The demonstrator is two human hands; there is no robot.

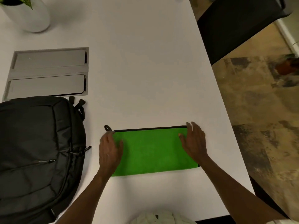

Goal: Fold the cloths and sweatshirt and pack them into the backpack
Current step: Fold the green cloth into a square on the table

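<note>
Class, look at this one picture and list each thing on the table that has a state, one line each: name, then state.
green cloth: folded into a long strip, lying flat
backpack: lying flat, zips appear closed
left hand: open, resting on the cloth's left end
right hand: open, resting on the cloth's right end
cable hatch: both lids down
plant pot: upright

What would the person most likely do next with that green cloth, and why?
Probably fold it in half sideways. The green black-edged cloth lies flat as a long rectangle on the white table, with the left hand and right hand resting at its two short ends, and the black fabric backpack looks zipped.
</note>
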